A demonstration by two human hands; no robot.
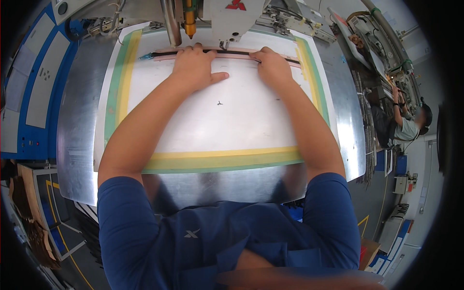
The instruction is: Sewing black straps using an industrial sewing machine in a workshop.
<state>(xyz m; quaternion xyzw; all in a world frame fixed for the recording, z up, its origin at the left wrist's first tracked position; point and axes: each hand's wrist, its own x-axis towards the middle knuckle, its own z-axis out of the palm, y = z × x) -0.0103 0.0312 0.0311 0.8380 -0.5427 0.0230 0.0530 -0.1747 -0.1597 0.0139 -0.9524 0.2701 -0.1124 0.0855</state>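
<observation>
A long, narrow black strip (233, 52) lies crosswise on a pink backing (231, 57) near the far edge of a white sheet. Its left end carries a light-blue, clear-looking tip (145, 57). My left hand (195, 67) rests over the strip's left half, fingers spread forward and thumb stretched out on the sheet. Toward the strip's right part, my right hand (273, 68) has its fingers bent together at the strip, thumb and index closed on it. The undersides of both hands are hidden.
Just beyond the strip hang a white machine head (229, 21), a gold pointed nozzle (190, 21) and a metal tube (170, 21). Yellow and green tape (222, 158) borders the sheet on a metal table (350, 145). A blue cabinet (36, 82) stands left; another person (403, 121) works at right.
</observation>
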